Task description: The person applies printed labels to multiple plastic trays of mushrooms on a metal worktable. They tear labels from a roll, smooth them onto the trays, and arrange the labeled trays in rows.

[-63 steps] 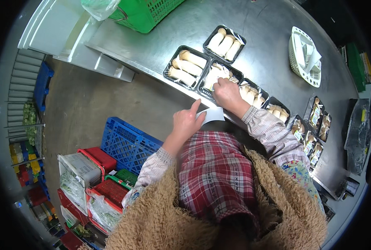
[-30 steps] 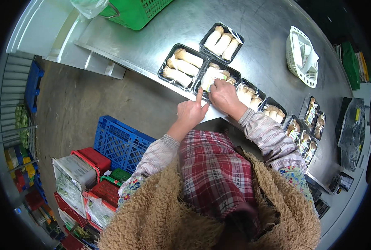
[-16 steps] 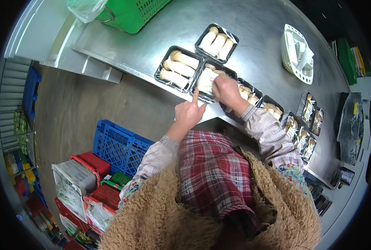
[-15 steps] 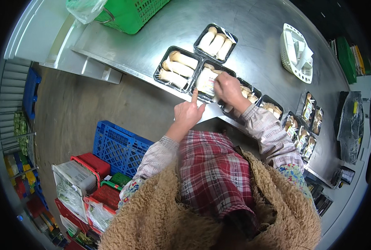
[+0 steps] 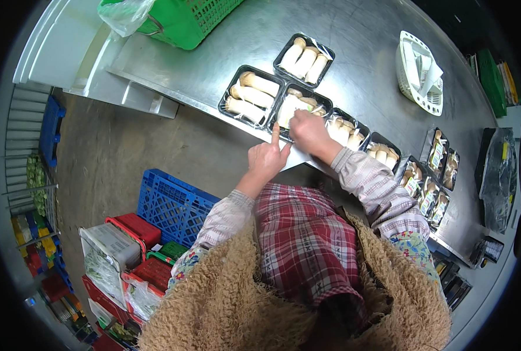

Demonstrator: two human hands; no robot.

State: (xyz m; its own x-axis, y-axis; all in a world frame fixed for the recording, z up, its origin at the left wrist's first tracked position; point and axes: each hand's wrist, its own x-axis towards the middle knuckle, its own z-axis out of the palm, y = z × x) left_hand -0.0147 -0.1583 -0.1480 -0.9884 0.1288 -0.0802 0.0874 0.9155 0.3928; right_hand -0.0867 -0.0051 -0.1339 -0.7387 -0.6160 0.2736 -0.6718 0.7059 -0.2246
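A row of black trays of king oyster mushrooms under clear film lies along the near edge of the steel table. My right hand has its fingers bent together over one mushroom tray, on a pale label on its film; the fingertips' undersides are hidden. My left hand stretches its index finger to that tray's near left corner. Its other fingers are curled, seemingly round a white sheet that shows between my hands. Left of it sits another mushroom tray; a third mushroom tray lies behind.
Farther right are several more trays with coloured labels. A white plastic basket holding papers stands at the back right. A green crate is at the far left. On the floor are a blue pallet and red crates.
My right hand has moved left and toward me across the tray, uncovering mushrooms on its right side. My left index finger stays at the tray's corner. The view has shifted slightly.
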